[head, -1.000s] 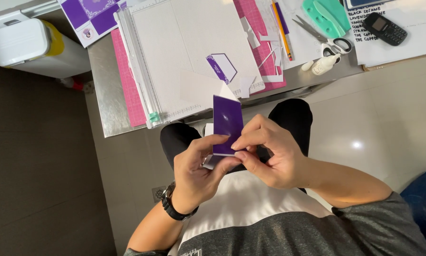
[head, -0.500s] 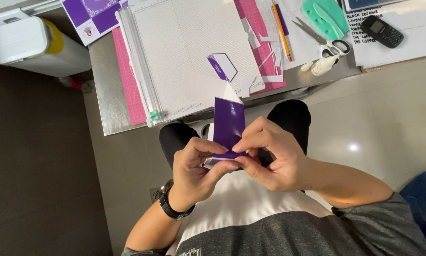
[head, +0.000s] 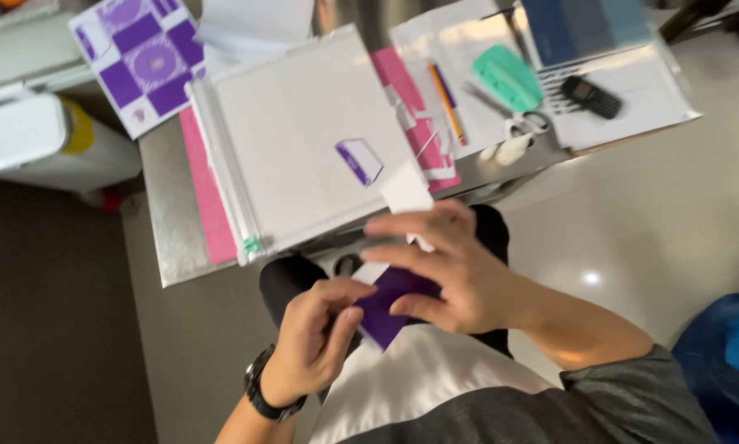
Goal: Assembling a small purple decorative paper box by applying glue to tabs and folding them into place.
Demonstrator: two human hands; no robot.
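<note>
Pinched between both hands over the lap: a folded purple card piece [head: 394, 304] with a white flap poking out above it. Left hand [head: 316, 345], black watch on its wrist, closed on the lower edge with thumb and fingers. Right hand [head: 452, 271] now laid flat across the top, fingers spread and only loosely closed, thumb under the card; half a second ago upright and in plain sight, now tipped down and mostly covered. Looks like pressing a crease rather than just holding.

Just beyond the grip, a white scoring board [head: 304, 140] on a silvery table [head: 160, 238], 1 small purple-and-white folded piece [head: 360, 160] lying on it. Farther out to the right: mint-green tool [head: 508, 76], scissors [head: 517, 136], dark handset [head: 591, 96]. Out to the left, a purple patterned sheet [head: 139, 62]. Pale glossy floor [head: 632, 222] below.
</note>
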